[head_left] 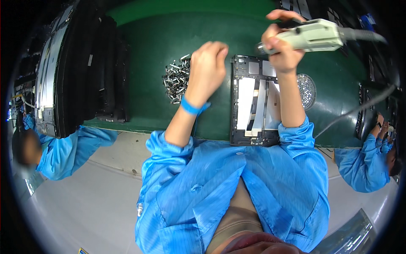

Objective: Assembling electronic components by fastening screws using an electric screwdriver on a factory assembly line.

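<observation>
My right hand (286, 54) is wrapped round a pale green electric screwdriver (317, 36), held sideways above the far right corner of an opened tablet (259, 137). The tool's tip points left and its cable runs off to the right. My left hand (208, 67), a blue band on its wrist, hovers between the tablet and a heap of small black and silver parts (175, 81). Its fingers are curled together; what they hold, if anything, is hidden. The tablet lies flat at the table's near edge, showing pale panels and a black frame.
A round dish of small shiny pieces (307, 91) sits right of the tablet, partly behind my right forearm. Tall stacks of dark panels (63, 72) stand on the green table (146, 42) at left. More devices line the right edge. Co-workers in blue sit on both sides.
</observation>
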`<state>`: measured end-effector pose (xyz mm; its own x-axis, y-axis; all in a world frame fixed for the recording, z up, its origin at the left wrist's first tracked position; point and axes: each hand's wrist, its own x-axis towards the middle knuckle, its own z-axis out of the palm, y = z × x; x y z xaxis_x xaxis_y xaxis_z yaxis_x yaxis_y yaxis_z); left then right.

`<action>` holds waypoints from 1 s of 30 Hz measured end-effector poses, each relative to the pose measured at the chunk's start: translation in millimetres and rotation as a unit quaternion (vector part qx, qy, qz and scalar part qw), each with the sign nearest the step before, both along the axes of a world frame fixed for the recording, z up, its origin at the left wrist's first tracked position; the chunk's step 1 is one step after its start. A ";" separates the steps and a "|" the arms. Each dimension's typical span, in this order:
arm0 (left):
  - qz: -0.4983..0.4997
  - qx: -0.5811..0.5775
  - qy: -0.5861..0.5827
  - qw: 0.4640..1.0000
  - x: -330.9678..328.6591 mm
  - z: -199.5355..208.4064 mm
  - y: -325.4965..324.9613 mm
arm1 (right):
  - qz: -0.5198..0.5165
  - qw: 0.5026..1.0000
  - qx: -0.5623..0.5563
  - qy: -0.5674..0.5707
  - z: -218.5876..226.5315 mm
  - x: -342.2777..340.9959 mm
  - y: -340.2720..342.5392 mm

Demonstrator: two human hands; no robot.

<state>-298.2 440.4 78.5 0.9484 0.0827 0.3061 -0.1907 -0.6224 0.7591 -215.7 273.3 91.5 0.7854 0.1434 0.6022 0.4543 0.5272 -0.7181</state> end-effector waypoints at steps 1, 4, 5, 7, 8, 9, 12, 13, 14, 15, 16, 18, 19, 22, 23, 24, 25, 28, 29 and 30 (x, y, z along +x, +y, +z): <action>-0.005 0.043 0.009 0.999 -18.0 9.2 -2.9 | -0.018 0.999 -0.026 -0.034 3.0 7.8 -13.9; -0.062 0.086 0.217 0.970 -76.7 15.4 -15.5 | -0.032 0.998 0.020 -0.057 23.2 19.6 -36.5; -0.090 0.077 0.242 0.963 -94.9 3.0 -22.9 | -0.042 0.997 0.053 -0.033 34.8 10.9 -27.5; -0.077 0.031 0.235 0.969 -123.6 -2.8 -45.3 | -0.055 0.994 0.091 -0.002 36.1 15.6 -28.2; -0.070 -0.002 0.212 0.975 -130.8 -8.2 -54.6 | -0.060 0.994 0.094 -0.010 33.5 19.3 -33.3; -0.045 -0.030 0.191 0.980 -139.6 -11.8 -58.0 | -0.048 0.993 0.102 -0.024 23.1 24.6 -27.0; -0.033 -0.343 0.253 0.904 -150.7 -11.7 -71.4 | -0.053 0.992 0.106 -0.051 28.9 20.2 -29.5; -0.030 -0.434 0.254 0.864 -150.1 -10.7 -74.9 | -0.063 0.991 0.106 -0.053 34.1 16.6 -32.5; -0.016 -0.445 0.221 0.868 -144.3 -9.9 -75.1 | -0.087 0.986 0.138 -0.042 41.2 11.6 -37.2; 0.003 -0.455 0.184 0.871 -132.4 -5.4 -71.8 | -0.104 0.979 0.172 -0.031 49.9 7.0 -39.0; 0.018 -0.442 0.192 0.876 -116.8 3.0 -65.4 | -0.121 0.982 0.140 -0.041 55.4 1.5 -52.9; 0.036 -0.432 0.120 0.893 -68.5 -1.7 -50.5 | -0.122 0.973 0.174 -0.091 65.6 -2.2 -79.8; 0.048 -0.446 0.107 0.887 -37.7 0.8 -41.2 | -0.131 0.966 0.191 -0.116 67.2 -2.4 -91.5; 0.109 -0.447 0.077 0.885 66.8 -4.0 -24.1 | -0.194 0.959 0.140 -0.150 81.5 -9.8 -133.4; 0.136 -0.394 0.064 0.907 103.8 -16.4 -14.1 | -0.220 0.954 0.126 -0.157 82.8 -10.5 -145.3; 0.139 -0.416 0.074 0.896 133.3 -24.5 -3.8 | -0.236 0.951 0.121 -0.157 82.6 -10.2 -154.0; 0.147 -0.413 0.079 0.895 155.3 -36.2 11.4 | -0.246 0.949 0.119 -0.156 83.1 -9.4 -159.7; 0.204 -0.280 0.056 0.936 198.7 -45.5 34.1 | -0.270 0.943 0.126 -0.148 86.3 -7.8 -173.4; 0.228 -0.128 0.021 0.965 212.0 -48.2 31.2 | -0.286 0.940 0.126 -0.136 90.7 -9.8 -179.4; 0.311 0.113 0.004 0.943 207.3 -42.5 14.0 | -0.292 0.940 0.122 -0.126 85.3 -6.9 -181.0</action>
